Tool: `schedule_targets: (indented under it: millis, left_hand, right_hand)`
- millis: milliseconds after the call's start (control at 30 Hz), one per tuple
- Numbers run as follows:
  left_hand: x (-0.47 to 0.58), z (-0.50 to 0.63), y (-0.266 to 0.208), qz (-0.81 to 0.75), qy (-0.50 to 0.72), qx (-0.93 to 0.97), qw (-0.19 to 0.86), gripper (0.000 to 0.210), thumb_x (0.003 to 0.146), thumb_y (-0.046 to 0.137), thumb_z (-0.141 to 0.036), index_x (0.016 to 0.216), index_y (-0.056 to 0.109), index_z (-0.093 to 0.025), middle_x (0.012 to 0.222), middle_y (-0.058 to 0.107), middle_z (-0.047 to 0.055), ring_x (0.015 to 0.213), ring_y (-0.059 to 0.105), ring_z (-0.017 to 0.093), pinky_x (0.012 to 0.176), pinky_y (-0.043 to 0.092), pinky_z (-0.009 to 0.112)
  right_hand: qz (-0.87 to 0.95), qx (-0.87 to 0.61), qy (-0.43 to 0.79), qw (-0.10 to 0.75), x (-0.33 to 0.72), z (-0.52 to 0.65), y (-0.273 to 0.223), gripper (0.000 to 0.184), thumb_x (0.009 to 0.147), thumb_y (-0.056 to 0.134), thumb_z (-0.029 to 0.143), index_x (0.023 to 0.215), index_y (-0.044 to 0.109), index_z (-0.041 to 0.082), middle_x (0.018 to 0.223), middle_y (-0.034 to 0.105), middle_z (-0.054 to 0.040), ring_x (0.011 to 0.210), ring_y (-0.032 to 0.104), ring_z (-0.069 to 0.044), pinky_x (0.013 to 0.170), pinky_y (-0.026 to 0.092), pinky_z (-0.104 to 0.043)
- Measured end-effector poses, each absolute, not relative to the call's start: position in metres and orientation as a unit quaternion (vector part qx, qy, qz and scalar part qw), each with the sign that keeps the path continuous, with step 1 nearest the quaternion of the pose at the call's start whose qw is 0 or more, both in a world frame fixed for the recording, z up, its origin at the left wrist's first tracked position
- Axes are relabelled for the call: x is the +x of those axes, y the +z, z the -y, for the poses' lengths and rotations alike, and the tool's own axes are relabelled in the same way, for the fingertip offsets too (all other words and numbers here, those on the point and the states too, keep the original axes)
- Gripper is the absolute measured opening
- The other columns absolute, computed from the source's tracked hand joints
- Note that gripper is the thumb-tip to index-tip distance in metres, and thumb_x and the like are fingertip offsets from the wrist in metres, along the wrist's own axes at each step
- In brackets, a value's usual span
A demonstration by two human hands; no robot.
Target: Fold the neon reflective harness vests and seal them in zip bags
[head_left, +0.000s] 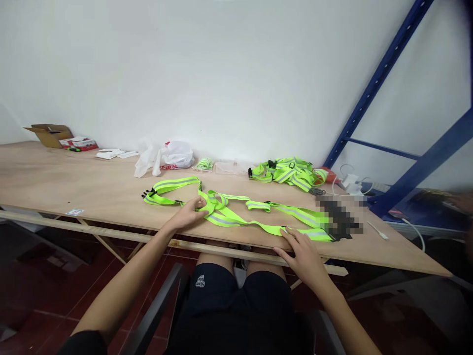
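Observation:
A neon-yellow reflective vest (229,218) made of straps with grey stripes lies stretched along the wooden table. My left hand (190,214) is closed, pinching the straps near where they cross. At the left end, a loop of strap carries black buckles (148,194). My right hand (302,251) rests with fingers spread on the lower strap close to the table's front edge, touching it without wrapping round it. The vest's right end reaches a black object (342,231), which is partly pixelated, so I cannot make out its kind.
Behind the vest, a heap of similar neon straps (291,172) lies near the wall. Further left are a packed bundle (204,164), a white plastic bag (179,154), white papers (113,154) and a cardboard box (51,134). A blue metal frame (373,84) and a cable (379,231) are right.

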State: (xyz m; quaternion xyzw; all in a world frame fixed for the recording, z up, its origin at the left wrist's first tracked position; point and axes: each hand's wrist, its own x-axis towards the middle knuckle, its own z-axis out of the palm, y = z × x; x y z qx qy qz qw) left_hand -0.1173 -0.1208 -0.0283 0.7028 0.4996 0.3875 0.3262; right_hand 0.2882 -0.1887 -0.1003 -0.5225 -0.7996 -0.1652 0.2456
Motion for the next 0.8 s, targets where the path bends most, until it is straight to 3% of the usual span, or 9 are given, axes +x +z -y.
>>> schedule_targets:
  millis: [100, 233, 367, 467, 600, 667, 800]
  left_hand:
    - [-0.113, 0.114, -0.030, -0.443, 0.461, 0.637, 0.431, 0.040, 0.073, 0.068, -0.044, 0.096, 0.044, -0.022, 0.084, 0.063, -0.002, 0.080, 0.063, 0.018, 0.077, 0.047, 0.030]
    - [-0.117, 0.107, -0.031, -0.406, 0.538, 0.565, 0.477, 0.049, 0.067, 0.077, -0.043, 0.094, 0.040, -0.023, 0.085, 0.065, -0.001, 0.080, 0.066, 0.017, 0.080, 0.048, 0.031]
    - [-0.123, 0.108, -0.027, -0.450, 0.475, 0.601, 0.460, 0.052, 0.068, 0.079, -0.047, 0.097, 0.044, -0.023, 0.072, 0.062, -0.005, 0.065, 0.062, 0.015, 0.064, 0.044, 0.026]
    - [-0.119, 0.105, -0.021, -0.553, 0.354, 0.655, 0.373, 0.055, 0.071, 0.075, -0.058, 0.103, 0.050, -0.022, 0.063, 0.059, -0.005, 0.057, 0.059, 0.018, 0.055, 0.037, 0.026]
    - [-0.105, 0.090, -0.013, -0.652, 0.256, 0.695, 0.164, 0.065, 0.070, 0.070, -0.064, 0.113, 0.057, -0.018, 0.080, 0.070, 0.008, 0.079, 0.067, 0.031, 0.065, 0.041, 0.031]
    - [-0.097, 0.079, -0.010, -0.652, 0.223, 0.715, 0.117, 0.055, 0.070, 0.070, -0.061, 0.106, 0.062, -0.019, 0.089, 0.072, 0.011, 0.086, 0.068, 0.034, 0.068, 0.042, 0.032]
    - [-0.087, 0.059, -0.001, -0.643, 0.217, 0.727, 0.104, 0.033, 0.071, 0.070, -0.053, 0.079, 0.064, -0.021, 0.083, 0.072, 0.011, 0.085, 0.067, 0.033, 0.068, 0.041, 0.031]
  right_hand:
    - [0.797, -0.527, -0.162, 0.247, 0.288, 0.188, -0.101, 0.059, 0.095, 0.044, 0.065, 0.128, 0.063, 0.021, 0.125, 0.065, -0.0167, 0.117, 0.059, -0.035, 0.098, 0.047, -0.053]
    - [0.795, -0.529, -0.165, 0.247, 0.287, 0.189, -0.100, 0.060, 0.095, 0.043, 0.065, 0.128, 0.064, 0.020, 0.125, 0.065, -0.0171, 0.117, 0.059, -0.035, 0.097, 0.048, -0.053]
    - [0.797, -0.527, -0.167, 0.245, 0.287, 0.190, -0.099, 0.058, 0.095, 0.045, 0.064, 0.129, 0.063, 0.020, 0.126, 0.065, -0.0168, 0.118, 0.059, -0.035, 0.098, 0.048, -0.054]
    - [0.797, -0.528, -0.161, 0.244, 0.287, 0.190, -0.099, 0.058, 0.094, 0.047, 0.063, 0.130, 0.062, 0.020, 0.127, 0.065, -0.0166, 0.120, 0.058, -0.036, 0.099, 0.048, -0.053]
    - [0.796, -0.530, -0.157, 0.245, 0.287, 0.190, -0.099, 0.060, 0.095, 0.045, 0.064, 0.129, 0.063, 0.018, 0.128, 0.065, -0.0173, 0.121, 0.058, -0.036, 0.099, 0.048, -0.054]
    - [0.795, -0.529, -0.160, 0.249, 0.286, 0.190, -0.100, 0.060, 0.095, 0.044, 0.064, 0.128, 0.063, 0.018, 0.126, 0.066, -0.0171, 0.120, 0.059, -0.036, 0.100, 0.047, -0.055]
    - [0.792, -0.528, -0.164, 0.257, 0.286, 0.191, -0.100, 0.057, 0.095, 0.046, 0.062, 0.130, 0.063, 0.020, 0.126, 0.066, -0.0165, 0.119, 0.060, -0.035, 0.101, 0.046, -0.056]
